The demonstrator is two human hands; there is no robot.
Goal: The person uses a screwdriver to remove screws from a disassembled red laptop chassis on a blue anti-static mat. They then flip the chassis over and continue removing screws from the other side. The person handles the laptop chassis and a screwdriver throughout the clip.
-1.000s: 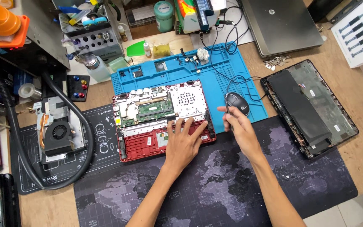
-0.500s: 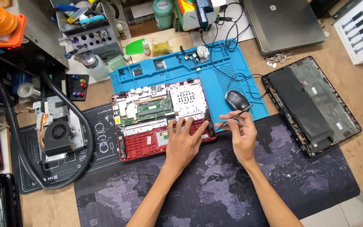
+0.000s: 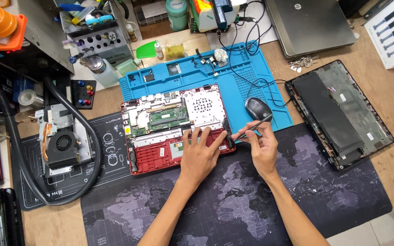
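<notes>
Opened red laptop base [image 3: 160, 157]: left hand [image 3: 200, 157] flat on it, right hand [image 3: 263, 148] pinching a slim dark tool [image 3: 251, 127] aimed leftward; fastener work judged underway, needing precise tip placement.

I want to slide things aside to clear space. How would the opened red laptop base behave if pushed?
The opened red laptop base is flat and wide, so it would probably slide, not tip. It straddles the blue silicone mat and the dark map-printed desk mat, so it may drag. Its exposed green circuit board looks fragile; push the frame. The left hand rests on it.
</notes>
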